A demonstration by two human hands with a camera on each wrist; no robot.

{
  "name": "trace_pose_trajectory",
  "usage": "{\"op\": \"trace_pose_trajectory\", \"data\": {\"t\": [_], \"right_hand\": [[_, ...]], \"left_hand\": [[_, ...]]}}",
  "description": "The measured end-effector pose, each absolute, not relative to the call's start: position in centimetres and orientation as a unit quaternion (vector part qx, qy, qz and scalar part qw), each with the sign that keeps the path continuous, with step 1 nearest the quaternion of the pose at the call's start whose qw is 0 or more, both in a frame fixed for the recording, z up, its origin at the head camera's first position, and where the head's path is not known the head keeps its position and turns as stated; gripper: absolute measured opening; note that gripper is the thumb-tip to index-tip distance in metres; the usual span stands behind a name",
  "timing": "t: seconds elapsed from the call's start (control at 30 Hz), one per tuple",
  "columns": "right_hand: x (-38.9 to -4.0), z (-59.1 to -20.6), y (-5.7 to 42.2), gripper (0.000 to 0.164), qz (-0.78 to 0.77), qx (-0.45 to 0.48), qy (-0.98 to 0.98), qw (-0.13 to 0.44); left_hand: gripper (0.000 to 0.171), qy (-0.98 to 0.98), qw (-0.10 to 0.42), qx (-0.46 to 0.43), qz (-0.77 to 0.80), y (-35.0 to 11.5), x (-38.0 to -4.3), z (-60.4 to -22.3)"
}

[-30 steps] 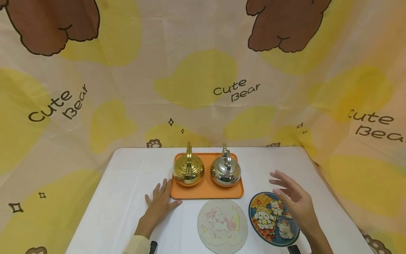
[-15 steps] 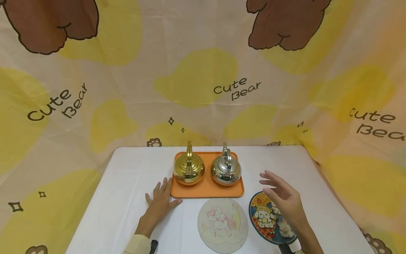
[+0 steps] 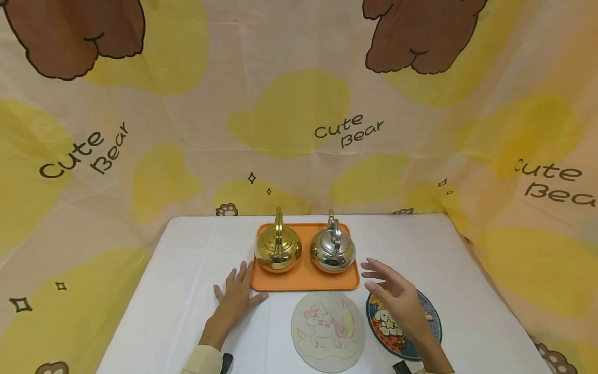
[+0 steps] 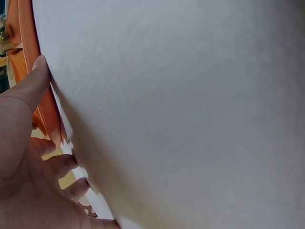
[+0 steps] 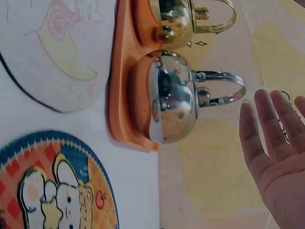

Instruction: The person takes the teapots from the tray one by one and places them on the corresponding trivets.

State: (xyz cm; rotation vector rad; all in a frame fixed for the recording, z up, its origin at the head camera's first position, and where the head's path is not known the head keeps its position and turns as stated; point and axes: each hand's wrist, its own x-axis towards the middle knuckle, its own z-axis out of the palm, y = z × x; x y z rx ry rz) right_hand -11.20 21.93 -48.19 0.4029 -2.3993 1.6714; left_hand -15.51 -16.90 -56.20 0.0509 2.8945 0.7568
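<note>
An orange tray lies on the white table, bearing a gold kettle on its left and a silver kettle on its right. Spread flat on the table, my left hand rests against the tray's left edge, thumb pointing right. My right hand hovers in the air just right of the tray's front corner, fingers loosely bent and holding nothing. In the right wrist view the silver kettle stands with its arched handle up, apart from the fingers.
In front of the tray lies a pale round mat with a unicorn drawing. Beside it is a colourful round mat with cartoon animals, partly covered by my right hand. A printed cloth hangs behind the table.
My right hand has moved left over the colourful mat, towards the tray and the silver kettle. The left hand, kettles and tray have stayed put.
</note>
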Motion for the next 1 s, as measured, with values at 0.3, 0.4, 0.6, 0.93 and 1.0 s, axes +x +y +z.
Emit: {"op": "trace_pose_trajectory", "data": {"t": [0.3, 0.4, 0.6, 0.93, 1.0], "right_hand": [[-11.6, -48.9, 20.3, 0.045, 0.605, 0.156, -0.777, 0.082], [-11.7, -48.9, 19.9, 0.045, 0.617, 0.162, -0.767, 0.075], [-11.9, -48.9, 18.9, 0.044, 0.611, 0.167, -0.770, 0.079], [-12.5, -49.3, 17.0, 0.047, 0.614, 0.204, -0.760, 0.065], [-12.5, -49.5, 16.5, 0.046, 0.619, 0.200, -0.758, 0.058]], "left_hand": [[0.103, 0.966, 0.074, 0.016, 0.248, -16.9, -15.6, -56.4], [0.103, 0.966, 0.072, 0.017, 0.248, -16.9, -15.6, -56.4], [0.103, 0.965, 0.074, 0.016, 0.252, -16.9, -15.7, -56.4], [0.103, 0.964, 0.071, 0.017, 0.257, -16.8, -15.6, -56.2], [0.102, 0.963, 0.073, 0.017, 0.260, -16.8, -15.6, -56.2]]}}
